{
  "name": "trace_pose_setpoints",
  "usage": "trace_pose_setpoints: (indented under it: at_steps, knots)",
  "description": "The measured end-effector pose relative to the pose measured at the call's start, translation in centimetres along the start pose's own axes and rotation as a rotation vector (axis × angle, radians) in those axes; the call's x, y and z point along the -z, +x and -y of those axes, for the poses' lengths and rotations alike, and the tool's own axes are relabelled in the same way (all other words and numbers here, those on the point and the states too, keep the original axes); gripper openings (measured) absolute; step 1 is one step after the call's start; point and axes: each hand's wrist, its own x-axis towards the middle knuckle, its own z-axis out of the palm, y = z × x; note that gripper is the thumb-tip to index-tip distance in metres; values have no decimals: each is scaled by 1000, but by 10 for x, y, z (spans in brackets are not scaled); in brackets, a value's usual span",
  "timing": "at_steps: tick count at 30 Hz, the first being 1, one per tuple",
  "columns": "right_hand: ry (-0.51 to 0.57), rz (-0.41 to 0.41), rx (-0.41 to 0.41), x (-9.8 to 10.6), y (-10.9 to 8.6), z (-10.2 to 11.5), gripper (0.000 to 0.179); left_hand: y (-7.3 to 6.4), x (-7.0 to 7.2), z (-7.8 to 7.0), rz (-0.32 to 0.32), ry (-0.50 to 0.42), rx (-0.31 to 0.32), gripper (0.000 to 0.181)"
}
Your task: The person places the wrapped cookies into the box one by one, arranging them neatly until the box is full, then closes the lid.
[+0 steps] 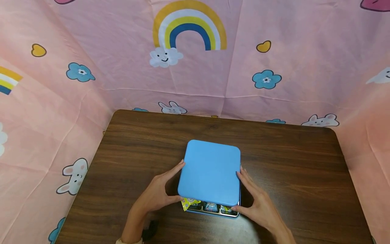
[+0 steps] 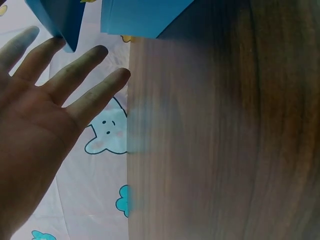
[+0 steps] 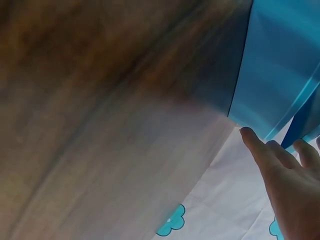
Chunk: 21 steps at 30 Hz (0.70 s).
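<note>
A blue square lid [image 1: 211,173] lies tilted over a blue tin [image 1: 210,214], leaving the tin's near edge uncovered. Along that edge show divided compartments with small wrapped packets, one of them blue [image 1: 211,206]. A yellow packet [image 1: 187,204] pokes out past the near left corner. My left hand [image 1: 152,195] holds the lid's left side, thumb at the near corner and a fingertip farther up; the left wrist view shows its other fingers spread. On the right side my right hand [image 1: 260,203] holds the lid between thumb and fingers, the thumb by the near right corner.
The tin stands on a dark wooden table [image 1: 292,162] with rounded far corners. Pink printed cloth [image 1: 195,78] hangs behind the table and along both sides. A dark object [image 1: 150,230] shows beside the left wrist.
</note>
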Motion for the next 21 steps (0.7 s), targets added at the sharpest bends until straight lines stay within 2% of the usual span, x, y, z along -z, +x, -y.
trace_pose_setpoints:
  at_steps: [10,14,21]
  knots:
    - [-36,-16,22,-9,-12,1,112,-16,-10,2,4,-26,54,110]
    - [-19,-22,34,-10,-15,0,111,-18,-13,2,-1,-36,53,112]
    - [-22,-26,9,-11,-18,-1,110,-19,-17,2,-8,-36,56,111]
